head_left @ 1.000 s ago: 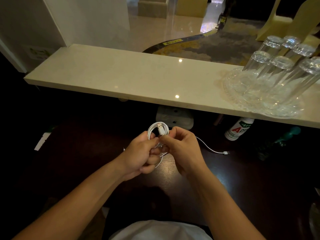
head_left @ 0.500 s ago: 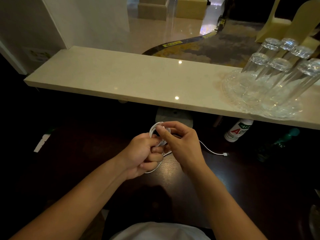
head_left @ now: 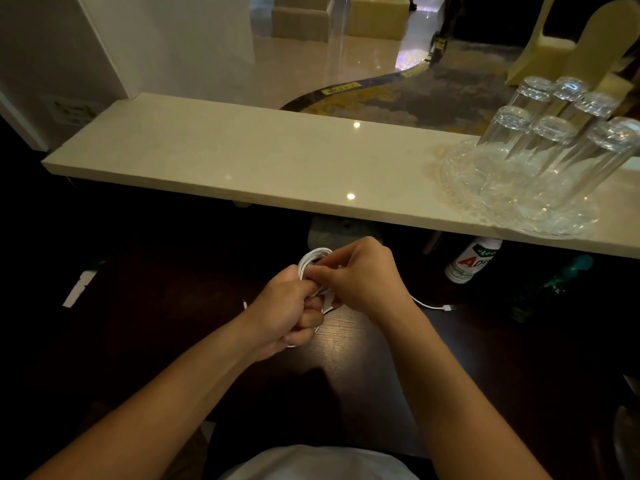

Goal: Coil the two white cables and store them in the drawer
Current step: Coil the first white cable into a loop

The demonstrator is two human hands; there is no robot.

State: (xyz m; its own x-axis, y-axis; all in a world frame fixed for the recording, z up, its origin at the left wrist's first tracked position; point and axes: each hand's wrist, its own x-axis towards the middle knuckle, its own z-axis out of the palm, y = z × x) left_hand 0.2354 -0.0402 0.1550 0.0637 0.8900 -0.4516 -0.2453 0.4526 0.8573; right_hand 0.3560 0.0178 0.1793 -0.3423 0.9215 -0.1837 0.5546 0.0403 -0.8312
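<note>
the white cable (head_left: 313, 258) is light, thin and limp, with a smooth skin that i judge will slip and spring open if i let go, so the place to hold it is across the bunched loops, not by one strand or by the plug. my left hand (head_left: 289, 308) is curled round the lower part of the coil, gripping the loops in the fist. my right hand (head_left: 363, 284) sits just to the right of it, touching it, with thumb and fingertips pinching the strand at the top of the coil. the coil stands between both hands, above the dark table (head_left: 346, 344), its upper loops showing just beyond my left knuckles. a loose tail runs out from under my right hand to the right and lies on the table, ending in a small plug (head_left: 449, 308) well clear of my fingers. i judge that tail is what remains to be wound in. i cannot make out a second cable for certain, and no drawer shows. farther off, under the pale shelf (head_left: 242, 168), a bottle (head_left: 471, 259) sits at the right.
</note>
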